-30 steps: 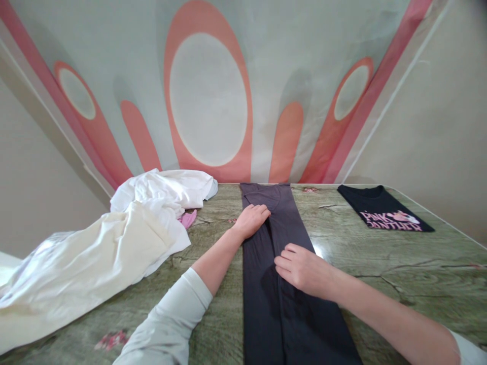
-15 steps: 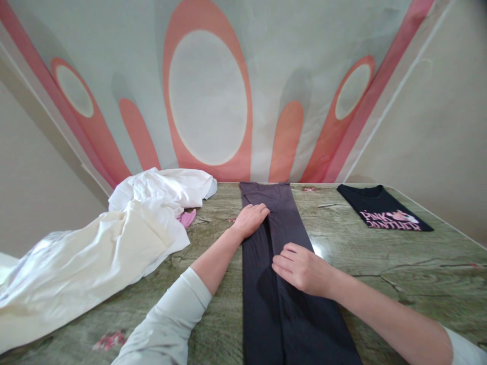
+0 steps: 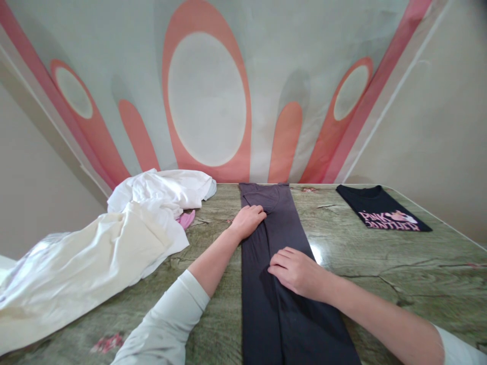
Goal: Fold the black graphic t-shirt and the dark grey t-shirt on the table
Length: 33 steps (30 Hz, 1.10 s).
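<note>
A long pair of dark grey trousers (image 3: 304,314) lies lengthwise on the table, folded into a narrow strip that runs out of view at the bottom. One layer's edge runs down its middle. My left hand (image 3: 249,220) rests on the upper part, its fingers curled over the cloth just below a curved fold. Lower down, my right hand (image 3: 294,271) pinches the fabric along the middle edge. The fingertips of both hands are partly hidden against the cloth.
On the left lies a loose heap of white and cream clothes (image 3: 125,243), with a bit of pink cloth (image 3: 186,219) poking out. A folded black T-shirt (image 3: 380,208) with pink lettering sits at the back right. The wood-patterned table (image 3: 216,304) meets a patterned wall (image 3: 258,101).
My right hand has shifted slightly down and left along the middle edge, drawing the cloth a little. My left hand has stayed nearly in place.
</note>
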Each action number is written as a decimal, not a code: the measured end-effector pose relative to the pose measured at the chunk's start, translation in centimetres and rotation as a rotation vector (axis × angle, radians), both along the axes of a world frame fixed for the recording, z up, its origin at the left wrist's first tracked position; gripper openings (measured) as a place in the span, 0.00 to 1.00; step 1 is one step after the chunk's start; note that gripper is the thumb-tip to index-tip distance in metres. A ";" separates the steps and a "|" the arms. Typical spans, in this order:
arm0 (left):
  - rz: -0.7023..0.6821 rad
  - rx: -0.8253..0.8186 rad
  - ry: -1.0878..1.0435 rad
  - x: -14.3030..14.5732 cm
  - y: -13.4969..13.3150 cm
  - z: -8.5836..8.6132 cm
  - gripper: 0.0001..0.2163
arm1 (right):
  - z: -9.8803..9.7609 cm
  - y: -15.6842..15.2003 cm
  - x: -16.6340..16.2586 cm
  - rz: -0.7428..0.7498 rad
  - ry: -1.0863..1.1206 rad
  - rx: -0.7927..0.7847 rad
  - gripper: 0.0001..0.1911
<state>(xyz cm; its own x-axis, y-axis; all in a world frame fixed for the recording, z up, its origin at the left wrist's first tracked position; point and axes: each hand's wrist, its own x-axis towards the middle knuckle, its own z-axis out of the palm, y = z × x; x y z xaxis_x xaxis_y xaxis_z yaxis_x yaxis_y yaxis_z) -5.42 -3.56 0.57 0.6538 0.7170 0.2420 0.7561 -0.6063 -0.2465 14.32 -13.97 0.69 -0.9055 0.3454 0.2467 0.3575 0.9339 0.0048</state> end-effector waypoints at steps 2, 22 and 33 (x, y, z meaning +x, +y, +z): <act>0.007 -0.004 -0.001 0.0 0.1 -0.1 0.07 | 0.3 -0.2 -0.1 -0.013 0.004 -0.040 0.10; -0.158 -0.253 -0.152 2.2 -1.7 -0.7 0.17 | -1.0 0.3 0.7 -0.316 0.001 -0.279 0.38; -0.131 -0.320 -0.107 1.0 -1.6 -2.1 0.23 | 1.1 -3.7 -0.1 -0.142 -0.117 -0.510 0.39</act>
